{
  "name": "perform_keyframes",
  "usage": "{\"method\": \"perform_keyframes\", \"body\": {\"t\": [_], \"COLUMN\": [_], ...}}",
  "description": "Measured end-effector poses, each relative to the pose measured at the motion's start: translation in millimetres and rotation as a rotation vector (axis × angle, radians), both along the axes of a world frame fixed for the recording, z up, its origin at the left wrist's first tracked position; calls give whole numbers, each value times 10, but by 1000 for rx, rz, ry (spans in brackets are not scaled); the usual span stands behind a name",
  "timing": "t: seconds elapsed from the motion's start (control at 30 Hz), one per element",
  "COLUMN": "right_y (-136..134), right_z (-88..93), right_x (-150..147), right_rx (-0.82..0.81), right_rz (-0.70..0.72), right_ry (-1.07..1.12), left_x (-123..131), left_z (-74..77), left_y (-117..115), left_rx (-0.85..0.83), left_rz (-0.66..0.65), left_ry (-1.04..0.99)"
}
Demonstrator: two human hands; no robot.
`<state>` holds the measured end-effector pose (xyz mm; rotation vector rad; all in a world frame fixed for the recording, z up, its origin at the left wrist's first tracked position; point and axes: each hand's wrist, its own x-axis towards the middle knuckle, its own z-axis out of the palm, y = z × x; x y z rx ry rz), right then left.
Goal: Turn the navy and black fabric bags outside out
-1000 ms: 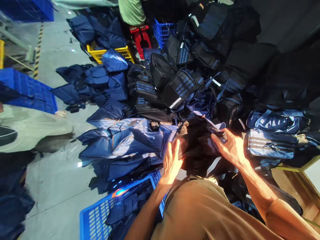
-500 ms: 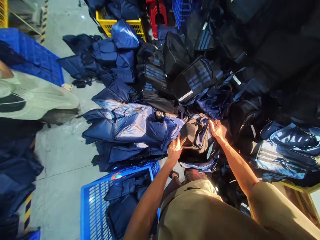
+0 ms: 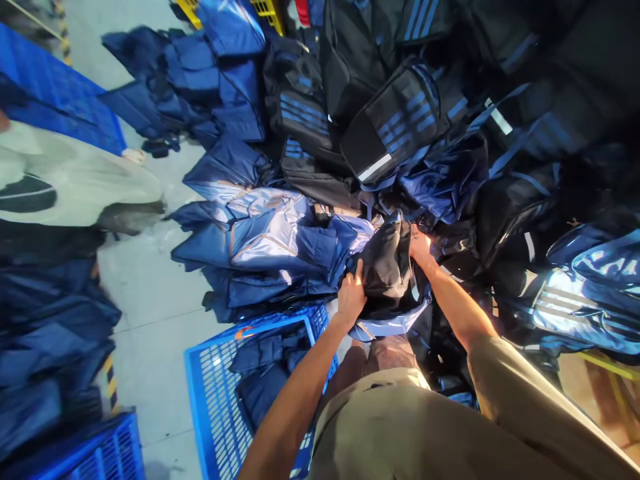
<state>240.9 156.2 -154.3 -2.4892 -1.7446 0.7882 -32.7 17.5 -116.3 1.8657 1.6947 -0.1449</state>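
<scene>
Mostly, what is cut off or hard to make out comes first, from the left:
- Far left of the dark bag, a person in pale clothing is cut by the frame edge; only a bent shape shows.
- Left hand is clamped on the dark bag's left edge, its fingers curled into the cloth and partly hidden by it.
- Right hand is closed on the dark bag's upper right edge, with its fingertips buried in the folds.
- The dark bag itself sits bunched between the two hands, on the heap just in front of the person's tan-clothed body. Its shape is hard to read.
- Right of the dark bag, the black bags run together in shadow.

Things around it:
- Below and left of the dark bag stands a blue crate with navy pieces inside; the left forearm crosses its corner.
- Left of the dark bag, touching it, lies a pile of navy bags on the concrete floor.
- Under the dark bag a pale blue bag peeks out.
- Above the dark bag lies a black striped backpack.
- Far right of it lies a shiny blue bag.

Marks:
- An orange mark on the blue crate's rim is too blurred to read.
- The black striped backpack bears blue stripes and a white strip.
</scene>
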Motion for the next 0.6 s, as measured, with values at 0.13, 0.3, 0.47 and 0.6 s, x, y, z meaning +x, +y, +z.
{"method": "perform_keyframes", "body": {"t": [0.13, 0.3, 0.47, 0.6], "right_y": [-255, -1592, -3055, -3791], "right_z": [518, 1024, 913, 743], "right_x": [166, 270, -357, -444], "right_rx": [327, 597, 325, 139], "right_rz": [41, -75, -317, -499], "right_ry": [32, 199, 318, 463], "left_x": [-113, -59, 87, -48], "left_z": [220, 286, 185, 214], "left_y": [-308, -566, -794, -1119], "left_rx": [28, -8, -74, -138], "left_rz": [-119, 17, 129, 163], "left_ry": [8, -44, -141, -343]}}
